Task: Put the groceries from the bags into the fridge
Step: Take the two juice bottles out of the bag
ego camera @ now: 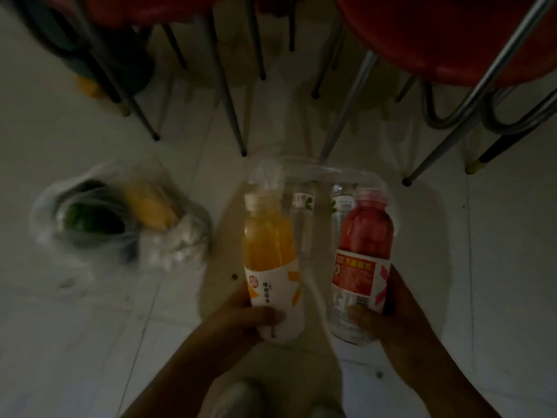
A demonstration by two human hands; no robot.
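Underfoot, dim white tiled floor (pixel 75 342); red chairs (pixel 437 40)

Single head-worn view, aimed steeply down at the floor (pixel 90 342), close above both hands, chair legs (pixel 229 95) at far edge.

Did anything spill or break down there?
Nothing looks spilled or broken. The left hand holds the orange bottle, the right hand the red bottle, both capped. The bag slumps open.

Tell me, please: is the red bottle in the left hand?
No, the red bottle is gripped by the right hand, while the left hand holds the orange bottle.
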